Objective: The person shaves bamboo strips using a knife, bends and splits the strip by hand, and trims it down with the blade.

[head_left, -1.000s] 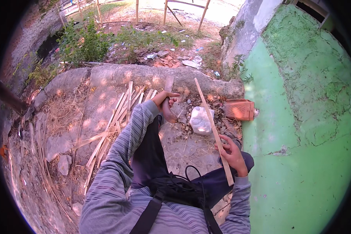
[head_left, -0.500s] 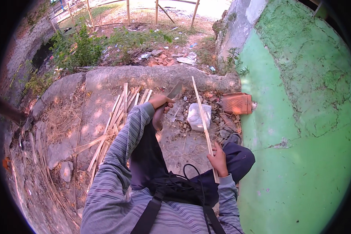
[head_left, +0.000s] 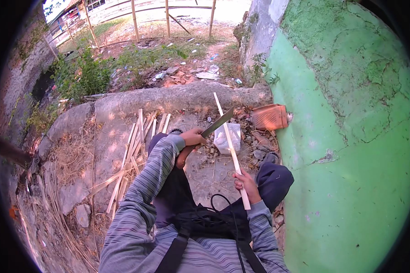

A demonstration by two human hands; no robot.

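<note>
My left hand [head_left: 193, 137] is closed round the handle of a machete [head_left: 217, 123], whose broad dark blade points up and to the right. A long pale strip of split bamboo or wood [head_left: 234, 157] is in my right hand [head_left: 247, 185], with its fingers wrapped round the lower part. In the picture the blade's outer part crosses the strip's upper half; whether the two touch, I cannot tell. Behind the strip is a whitish, plastic-looking block or bag [head_left: 220, 142] on the ground.
Several pale strips [head_left: 131, 148] lie in a loose pile to my left. An orange hollow brick [head_left: 269, 117] rests against the green wall [head_left: 341, 200] at right. Ahead runs a low rough kerb [head_left: 164, 98], with weeds [head_left: 89, 75] and rubble beyond it.
My left hand has moved down and right, bringing the machete's blade from left of the strip to across it. My right hand has shifted slightly up and left with the strip.
</note>
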